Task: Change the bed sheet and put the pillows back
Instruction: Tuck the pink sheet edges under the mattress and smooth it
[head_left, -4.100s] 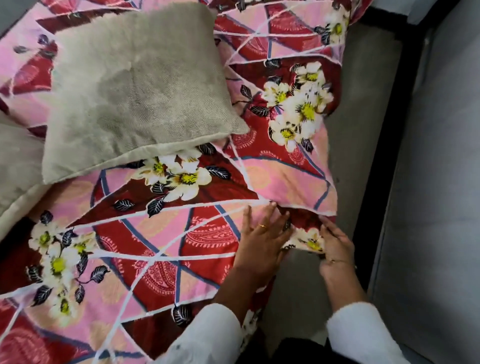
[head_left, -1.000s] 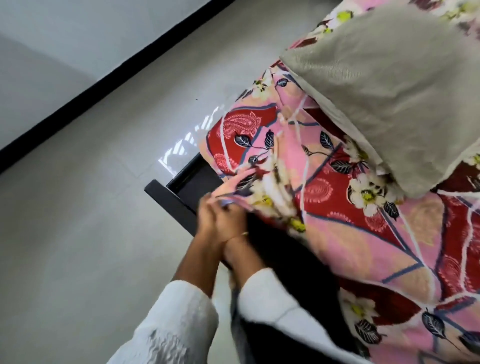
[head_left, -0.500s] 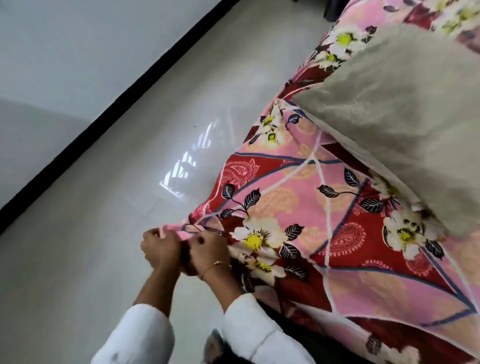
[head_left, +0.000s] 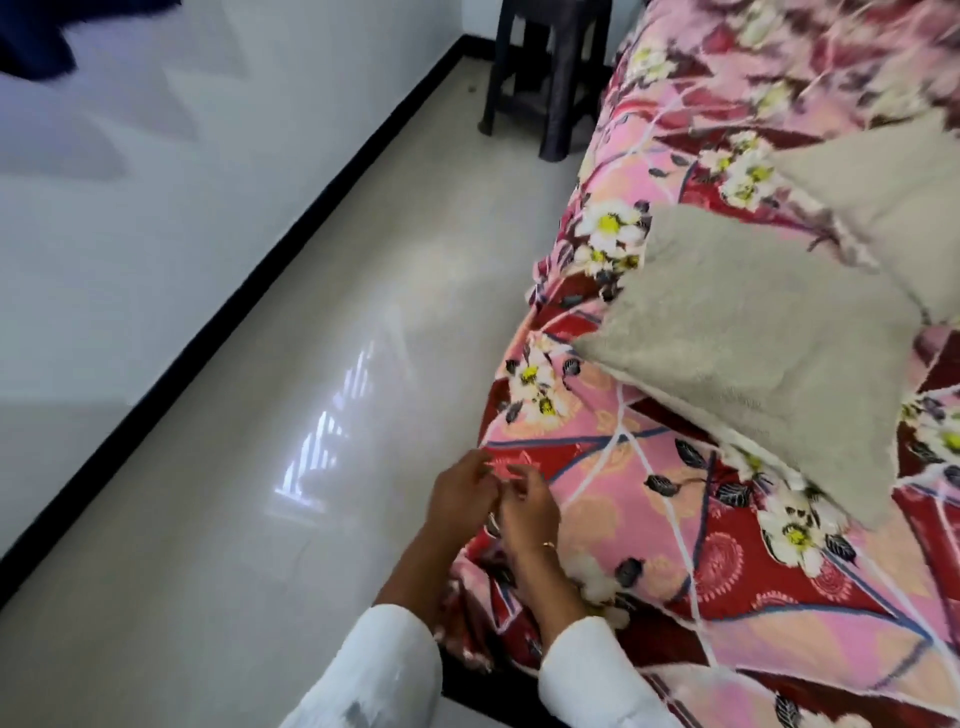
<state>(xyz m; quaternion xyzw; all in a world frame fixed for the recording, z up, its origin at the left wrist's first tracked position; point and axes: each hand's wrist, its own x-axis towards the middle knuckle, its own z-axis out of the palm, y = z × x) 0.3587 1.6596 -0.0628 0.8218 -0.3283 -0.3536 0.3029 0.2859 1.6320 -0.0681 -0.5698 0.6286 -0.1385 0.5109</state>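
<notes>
**Two hands, one loose sheet edge**

The flowered sheet covers the bed, its edge bunched at the near side. The left hand and right hand pinch that bunch together, fingers curled on cloth. A hard tug could drag the near pillow, lying close to the edge, onto the floor.
</notes>
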